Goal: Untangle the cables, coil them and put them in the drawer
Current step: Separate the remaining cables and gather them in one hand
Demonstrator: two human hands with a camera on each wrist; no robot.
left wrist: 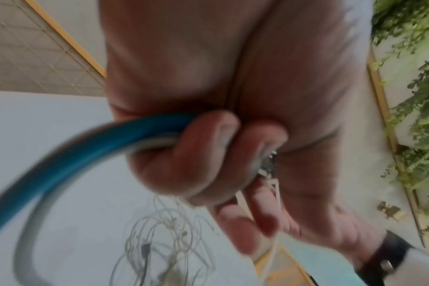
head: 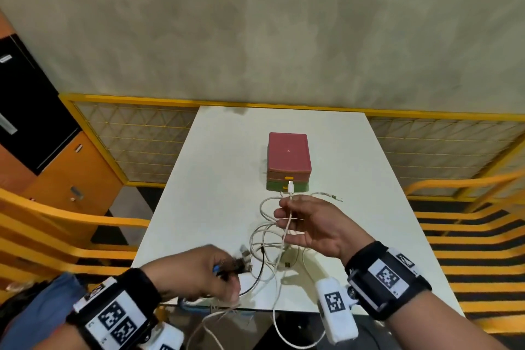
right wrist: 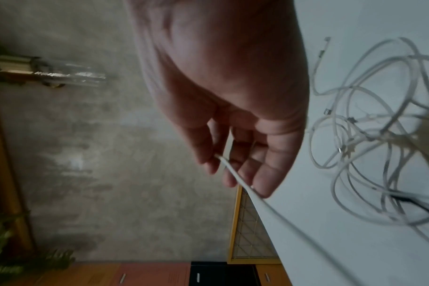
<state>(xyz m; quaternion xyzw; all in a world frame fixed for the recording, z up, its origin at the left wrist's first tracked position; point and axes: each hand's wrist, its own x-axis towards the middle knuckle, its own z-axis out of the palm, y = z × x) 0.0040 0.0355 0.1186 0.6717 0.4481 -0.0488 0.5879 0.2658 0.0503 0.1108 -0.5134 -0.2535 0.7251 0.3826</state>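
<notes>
A tangle of white cables [head: 270, 244] with one thin black cable [head: 260, 273] lies on the white table [head: 216, 179] in front of a small drawer box [head: 288, 162] with a red top and green base. My right hand [head: 301, 221] is raised over the tangle and pinches a white cable [right wrist: 235, 176] just below its white plug [head: 290, 186]. My left hand [head: 210, 273] near the table's front edge grips a bundle with a thick blue cable [left wrist: 91, 152], a grey cable [left wrist: 27, 228] and dark plugs [head: 241, 264]. The box's drawers look shut.
Orange slatted chairs [head: 56, 236] stand at both sides of the table. A yellow mesh fence [head: 136, 139] runs behind it against a grey wall. An orange cabinet [head: 68, 173] stands at the left. Cable ends hang over the table's front edge [head: 284, 329].
</notes>
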